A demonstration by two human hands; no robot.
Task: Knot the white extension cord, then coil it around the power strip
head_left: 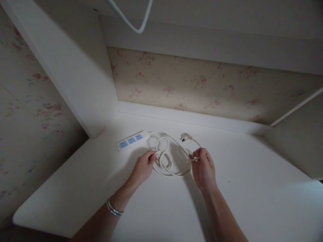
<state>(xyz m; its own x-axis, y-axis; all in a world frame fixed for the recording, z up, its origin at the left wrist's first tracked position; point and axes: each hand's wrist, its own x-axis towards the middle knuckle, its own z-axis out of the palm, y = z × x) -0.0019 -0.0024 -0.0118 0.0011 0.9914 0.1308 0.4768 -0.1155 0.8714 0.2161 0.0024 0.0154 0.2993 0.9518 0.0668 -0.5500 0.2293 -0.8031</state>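
Note:
A white power strip (133, 139) with three blue sockets lies on the white desk (161, 208). Its white cable (166, 160) is looped in coils beside it and ends in a white plug (184, 137) lying on the desk. My left hand (143, 167) pinches the left side of the coils. My right hand (203, 168) grips the cable on the right side, just below the plug. A silver bracelet (113, 208) sits on my left wrist.
The desk sits in a white alcove with a side panel (75, 67) on the left and floral wallpaper (202, 84) behind. A shelf (214, 40) overhangs the back, and a white cord loop (136, 23) hangs from above.

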